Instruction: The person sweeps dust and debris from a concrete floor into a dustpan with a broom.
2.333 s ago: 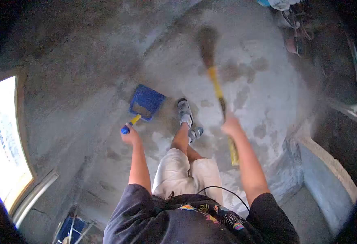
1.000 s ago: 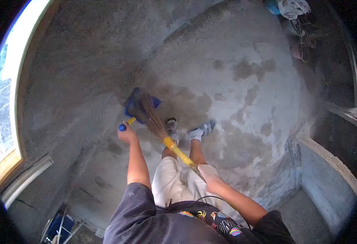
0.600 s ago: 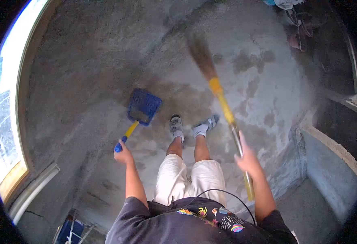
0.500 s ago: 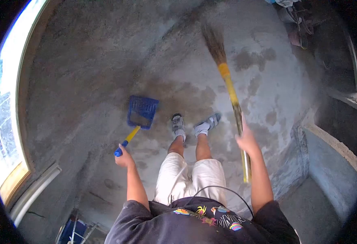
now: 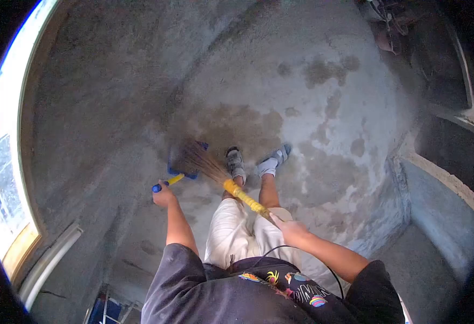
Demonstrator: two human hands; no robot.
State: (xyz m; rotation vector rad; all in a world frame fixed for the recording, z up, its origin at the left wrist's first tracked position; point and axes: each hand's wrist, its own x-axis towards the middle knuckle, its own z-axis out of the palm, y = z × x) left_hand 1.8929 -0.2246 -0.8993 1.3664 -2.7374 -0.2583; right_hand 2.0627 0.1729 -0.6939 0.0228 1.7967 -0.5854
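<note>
My left hand [image 5: 164, 194] is closed around the blue and yellow handle of a blue dustpan [image 5: 175, 168], which lies low over the floor left of my feet. My right hand [image 5: 291, 231] grips the handle of a broom [image 5: 242, 195] with yellow binding. The broom slants across my legs, and its brown bristles spread over the dustpan, hiding most of the pan. The bristle tips are blurred.
My sandalled feet stand on a grey concrete floor [image 5: 237, 81] with darker patches. A bright opening [image 5: 4, 146] is at the left, with a white pipe [image 5: 50, 264] below it. A low wall [image 5: 442, 210] stands at the right.
The broom has swung from the upper right down and left, so its bristles now cover the dustpan. My right hand has moved left and down. The dustpan has shifted slightly.
</note>
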